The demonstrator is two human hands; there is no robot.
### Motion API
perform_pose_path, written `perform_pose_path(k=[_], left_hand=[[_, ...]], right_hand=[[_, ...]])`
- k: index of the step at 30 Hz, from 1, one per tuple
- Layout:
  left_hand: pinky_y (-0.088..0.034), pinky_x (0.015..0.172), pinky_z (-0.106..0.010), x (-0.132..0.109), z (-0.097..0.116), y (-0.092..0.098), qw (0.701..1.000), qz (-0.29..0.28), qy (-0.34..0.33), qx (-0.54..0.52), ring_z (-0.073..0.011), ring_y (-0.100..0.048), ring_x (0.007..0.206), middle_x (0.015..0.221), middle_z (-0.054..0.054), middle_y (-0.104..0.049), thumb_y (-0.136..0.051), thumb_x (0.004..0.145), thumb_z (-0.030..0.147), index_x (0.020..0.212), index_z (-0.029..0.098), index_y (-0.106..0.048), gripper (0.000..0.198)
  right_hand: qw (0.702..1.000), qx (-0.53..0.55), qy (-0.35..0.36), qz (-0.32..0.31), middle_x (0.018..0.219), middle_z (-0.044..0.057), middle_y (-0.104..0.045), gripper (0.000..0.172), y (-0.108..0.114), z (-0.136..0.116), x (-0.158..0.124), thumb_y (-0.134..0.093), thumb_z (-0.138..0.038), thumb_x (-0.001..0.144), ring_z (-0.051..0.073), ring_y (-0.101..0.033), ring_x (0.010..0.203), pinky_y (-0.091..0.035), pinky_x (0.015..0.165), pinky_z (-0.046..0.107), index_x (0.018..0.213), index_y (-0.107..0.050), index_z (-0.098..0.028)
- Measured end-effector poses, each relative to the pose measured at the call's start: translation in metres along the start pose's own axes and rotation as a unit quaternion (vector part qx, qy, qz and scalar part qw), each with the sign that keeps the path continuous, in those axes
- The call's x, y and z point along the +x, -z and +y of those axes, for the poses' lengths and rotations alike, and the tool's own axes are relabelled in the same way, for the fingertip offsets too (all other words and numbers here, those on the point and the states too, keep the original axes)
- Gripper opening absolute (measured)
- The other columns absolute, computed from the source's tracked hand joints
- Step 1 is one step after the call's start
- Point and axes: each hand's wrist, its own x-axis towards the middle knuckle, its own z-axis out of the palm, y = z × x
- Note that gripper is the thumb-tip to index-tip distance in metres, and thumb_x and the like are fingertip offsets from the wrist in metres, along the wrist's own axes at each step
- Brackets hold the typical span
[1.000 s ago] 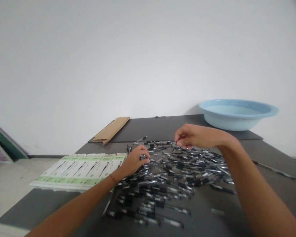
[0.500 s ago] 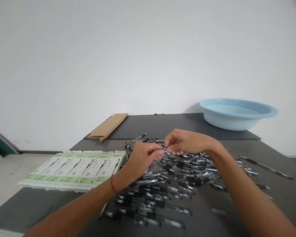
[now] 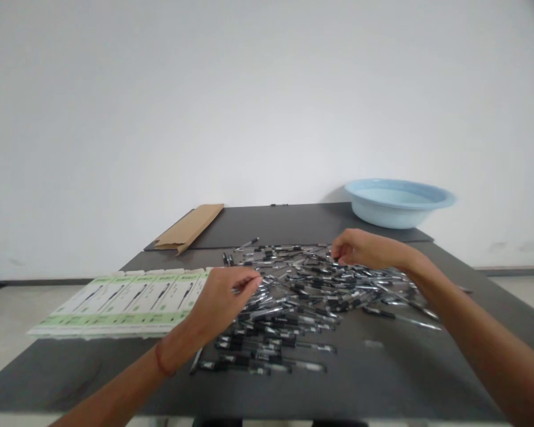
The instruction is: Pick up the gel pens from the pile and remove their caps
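Many black-and-clear pens (image 3: 311,296) lie in a loose pile across the middle of the dark table. At the pile's left edge is my left hand (image 3: 225,296), thumb and forefinger pinched together; whatever sits between the tips is too small to make out. My right hand (image 3: 358,248) is over the far right part of the pile, its fingers curled down against the pens. A dark bit shows under those fingertips, but I cannot tell what it is. Beside my left hand lie green-and-white printed cards (image 3: 129,302) with pen pictures on them.
A light blue basin (image 3: 394,210) stands on the raised dark board (image 3: 267,225) at the back right. To its left lies a flat brown paper bag (image 3: 189,228). A white wall (image 3: 267,107) rises behind the table (image 3: 338,385).
My hands have come apart from where they met above the pile. The left moved left and slightly down, the right moved right to the pens. The view shifted a little.
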Motion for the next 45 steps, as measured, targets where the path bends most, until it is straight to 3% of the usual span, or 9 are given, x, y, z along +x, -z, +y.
perform_pose_path(k=[4, 9, 19, 26, 29, 34, 39, 42, 45], left_hand=[[-0.048, 0.075, -0.029, -0.028, 0.017, -0.021, 0.994, -0.073, -0.083, 0.007, -0.0165, -0.070, 0.080, 0.088, -0.002, -0.077, -0.055, 0.102, 0.029, 0.093, 0.022, -0.077, 0.024], [-0.048, 0.071, -0.029, -0.060, 0.054, -0.074, 0.975, -0.108, -0.193, 0.033, -0.0162, -0.067, 0.076, 0.081, -0.003, -0.072, -0.052, 0.103, 0.025, 0.090, 0.021, -0.073, 0.025], [-0.053, 0.074, -0.034, -0.056, 0.109, -0.157, 0.955, -0.144, -0.183, 0.185, -0.0239, -0.065, 0.096, 0.094, -0.004, -0.071, -0.060, 0.099, 0.028, 0.084, 0.019, -0.071, 0.021], [-0.054, 0.084, -0.038, -0.059, 0.118, -0.148, 0.955, -0.119, -0.178, 0.205, -0.0270, -0.063, 0.109, 0.113, -0.006, -0.069, -0.068, 0.095, 0.030, 0.114, 0.022, -0.067, 0.020], [-0.052, 0.077, -0.032, -0.073, 0.117, -0.132, 0.944, -0.142, -0.246, 0.166, -0.0206, -0.067, 0.102, 0.112, -0.001, -0.070, -0.062, 0.100, 0.033, 0.127, 0.027, -0.061, 0.028], [-0.041, 0.053, -0.028, -0.094, 0.105, -0.131, 0.862, -0.253, -0.436, 0.049, -0.0107, -0.066, 0.066, 0.078, 0.005, -0.071, -0.058, 0.103, 0.037, 0.098, 0.023, -0.067, 0.017], [-0.030, 0.040, -0.031, -0.094, 0.083, -0.150, 0.816, -0.254, -0.510, 0.093, -0.0126, -0.061, 0.052, 0.066, 0.007, -0.068, -0.064, 0.098, 0.038, 0.083, 0.022, -0.061, 0.023], [-0.031, 0.039, -0.033, -0.092, 0.069, -0.158, 0.796, -0.250, -0.540, 0.112, -0.0144, -0.061, 0.050, 0.063, 0.008, -0.065, -0.072, 0.092, 0.032, 0.083, 0.023, -0.058, 0.019], [-0.033, 0.038, -0.034, -0.094, 0.059, -0.166, 0.786, -0.236, -0.564, 0.091, -0.0143, -0.057, 0.047, 0.063, 0.008, -0.064, -0.072, 0.091, 0.029, 0.086, 0.022, -0.057, 0.017]], right_hand=[[0.995, -0.053, -0.035, 0.082, 0.095, 0.012, -0.078, 0.021, -0.039, 0.030, -0.075, -0.059, -0.018, 0.086, 0.027, -0.071, 0.090, -0.052, 0.083, 0.037, 0.092, -0.078, -0.014], [0.974, -0.161, -0.003, 0.157, 0.114, 0.011, -0.075, 0.029, -0.101, 0.067, -0.152, -0.051, -0.018, 0.098, 0.027, -0.068, 0.108, -0.051, 0.093, 0.038, 0.108, -0.079, -0.019], [0.945, -0.207, 0.012, 0.252, 0.110, 0.013, -0.077, 0.032, -0.139, 0.104, -0.177, -0.050, -0.022, 0.102, 0.030, -0.064, 0.106, -0.050, 0.091, 0.042, 0.118, -0.078, -0.020], [0.934, -0.140, -0.013, 0.329, 0.114, 0.014, -0.074, 0.035, -0.140, 0.110, -0.203, -0.045, -0.028, 0.104, 0.029, -0.065, 0.103, -0.049, 0.088, 0.041, 0.116, -0.076, -0.020], [0.931, -0.082, -0.048, 0.352, 0.105, 0.012, -0.074, 0.036, -0.136, 0.114, -0.215, -0.047, -0.039, 0.104, 0.023, -0.067, 0.082, -0.050, 0.076, 0.035, 0.111, -0.075, -0.018], [0.930, 0.017, -0.101, 0.353, 0.054, -0.003, -0.043, 0.058, -0.136, 0.115, -0.217, -0.042, -0.061, 0.103, 0.014, -0.044, 0.053, -0.033, 0.050, 0.026, 0.061, -0.049, -0.021], [0.892, 0.213, -0.149, 0.371, 0.058, -0.006, -0.018, 0.062, -0.158, 0.121, -0.209, -0.042, -0.069, 0.100, 0.011, -0.021, 0.053, -0.019, 0.048, 0.028, 0.062, -0.020, -0.026], [0.839, 0.326, -0.165, 0.403, 0.060, -0.006, -0.016, 0.062, -0.171, 0.126, -0.208, -0.046, -0.067, 0.100, 0.011, -0.016, 0.054, -0.015, 0.050, 0.030, 0.062, -0.019, -0.027], [0.832, 0.316, -0.184, 0.418, 0.058, -0.006, -0.019, 0.061, -0.177, 0.127, -0.209, -0.049, -0.062, 0.101, 0.011, -0.017, 0.054, -0.014, 0.052, 0.032, 0.059, -0.022, -0.026]])
